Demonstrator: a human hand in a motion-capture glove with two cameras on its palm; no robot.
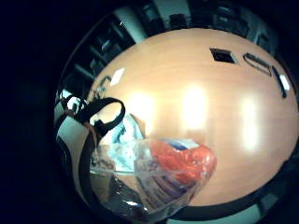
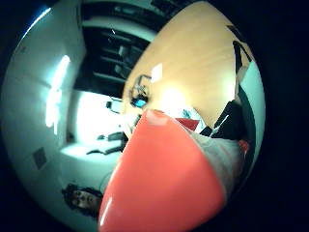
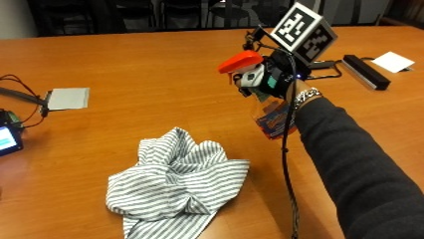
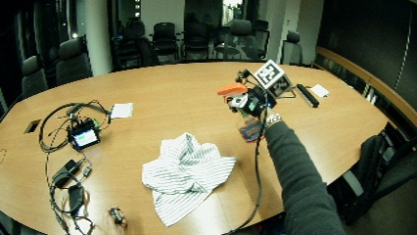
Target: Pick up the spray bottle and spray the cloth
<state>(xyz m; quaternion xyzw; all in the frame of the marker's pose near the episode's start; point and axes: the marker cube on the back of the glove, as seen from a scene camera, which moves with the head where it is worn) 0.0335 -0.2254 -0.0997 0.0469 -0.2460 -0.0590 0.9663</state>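
Observation:
My gloved right hand (image 3: pixel 275 77) grips a clear spray bottle (image 3: pixel 273 118) with an orange head (image 3: pixel 240 61), held in the air above the wooden table (image 3: pixel 152 64). The nozzle points left. Below and to the left lies a crumpled grey-and-white striped cloth (image 3: pixel 175 184) on the table, apart from the bottle. In the wide outside view the spray bottle (image 4: pixel 249 129) hangs right of the cloth (image 4: pixel 186 171). The orange head (image 2: pixel 164 179) fills the thumb side palm view. The bottle's clear body with its label (image 1: pixel 159 177) fills the little finger side palm view, and the cloth (image 1: pixel 125 135) shows behind it.
A small grey pad (image 3: pixel 67 98) and a screen device with cables (image 3: pixel 8 139) lie at the left. A black bar (image 3: pixel 365 71) and a white paper (image 3: pixel 393 61) sit at the far right. Office chairs (image 4: pixel 163 39) ring the table's far side.

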